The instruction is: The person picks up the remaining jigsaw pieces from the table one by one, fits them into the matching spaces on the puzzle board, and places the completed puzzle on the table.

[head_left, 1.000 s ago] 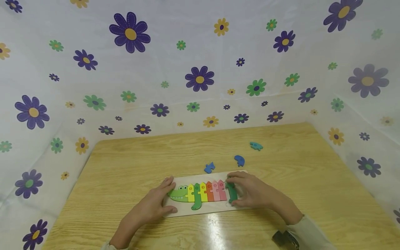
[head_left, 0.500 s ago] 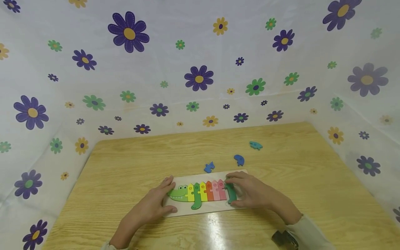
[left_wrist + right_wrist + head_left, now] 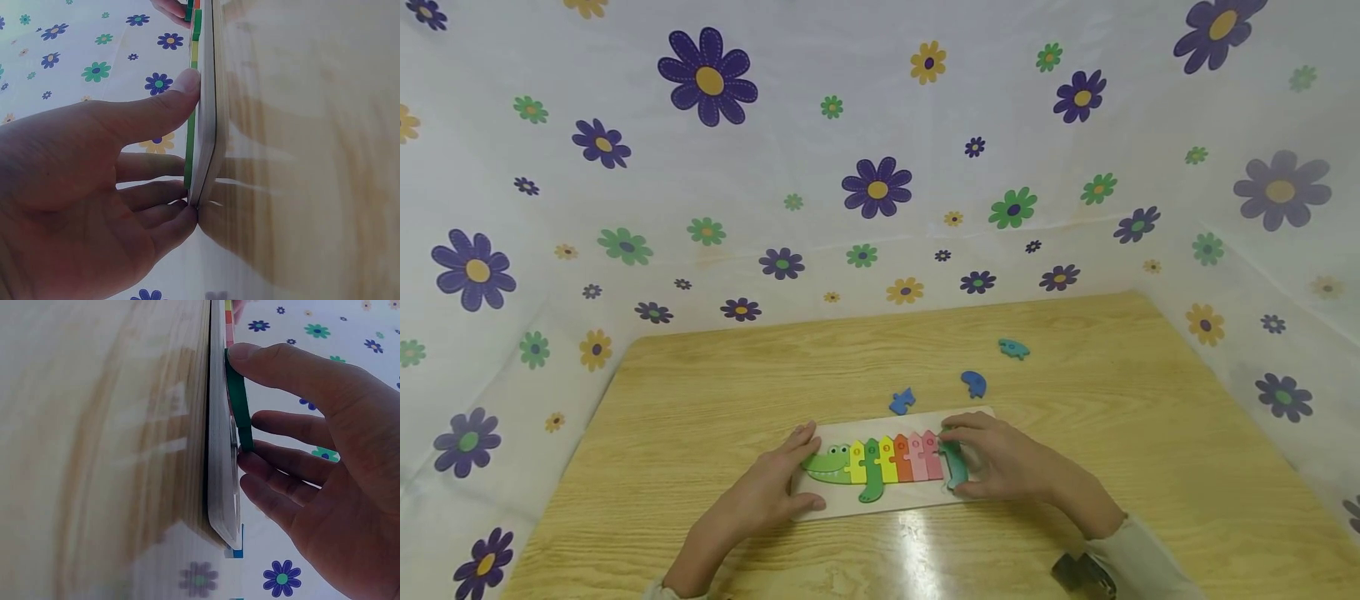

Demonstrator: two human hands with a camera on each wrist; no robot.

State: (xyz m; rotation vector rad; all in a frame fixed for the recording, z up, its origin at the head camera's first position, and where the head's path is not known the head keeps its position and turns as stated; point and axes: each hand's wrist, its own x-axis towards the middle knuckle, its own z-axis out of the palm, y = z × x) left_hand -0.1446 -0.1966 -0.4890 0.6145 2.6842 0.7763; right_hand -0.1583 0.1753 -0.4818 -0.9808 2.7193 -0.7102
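A wooden crocodile puzzle board (image 3: 910, 497) lies on the table, its green head (image 3: 830, 467) at the left and numbered yellow, green, orange and pink pieces in a row beside it. My left hand (image 3: 767, 483) holds the board's left end, thumb by the near edge, fingers along the far side. A dark green leg-shaped puzzle piece (image 3: 955, 467) is pinched between thumb and fingers of my right hand (image 3: 1011, 460), just right of the pink pieces. In the right wrist view this green piece (image 3: 238, 394) tilts, one end raised off the board. The fingers partly cover it.
Beyond the board lie two loose blue puzzle pieces, one notched (image 3: 902, 402) and one curved piece (image 3: 974, 384). A teal piece (image 3: 1013, 348) lies farther back. Flower-printed white cloth (image 3: 880, 242) surrounds the table's back and sides. A black device (image 3: 1084, 575) sits by the right sleeve.
The green piece has shifted slightly left toward the pink pieces and tilted, its face now catching more light. The left hand and board stay in place.
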